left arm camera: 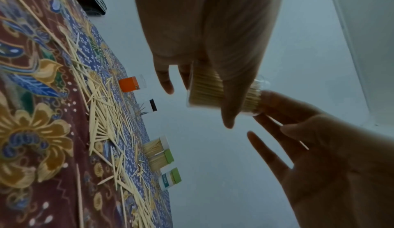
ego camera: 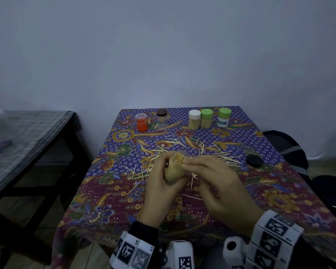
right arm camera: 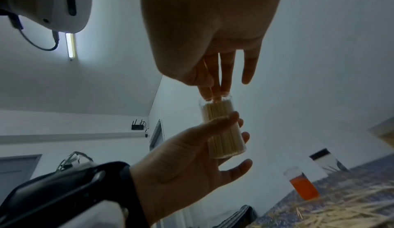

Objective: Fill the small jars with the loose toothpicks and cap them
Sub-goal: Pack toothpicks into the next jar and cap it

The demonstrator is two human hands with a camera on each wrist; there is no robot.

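Note:
My left hand (ego camera: 159,183) grips a clear jar (ego camera: 176,167) packed with toothpicks and holds it tilted above the table, its mouth pointing away and to the right. My right hand (ego camera: 211,177) has its fingertips at the jar's open mouth (right arm camera: 215,99) and pinches a few toothpicks there. A thin toothpick shows between the right fingers (left arm camera: 285,130). Loose toothpicks (ego camera: 182,144) lie scattered over the patterned cloth beyond both hands. A black cap (ego camera: 254,161) lies on the cloth to the right.
Along the table's back edge stand a white-capped jar (ego camera: 194,119) and two green-capped jars (ego camera: 206,118) (ego camera: 224,117) of toothpicks. Further left are an orange jar (ego camera: 142,122) and a brown-capped jar (ego camera: 162,117). A dark bench (ego camera: 37,133) stands to the left.

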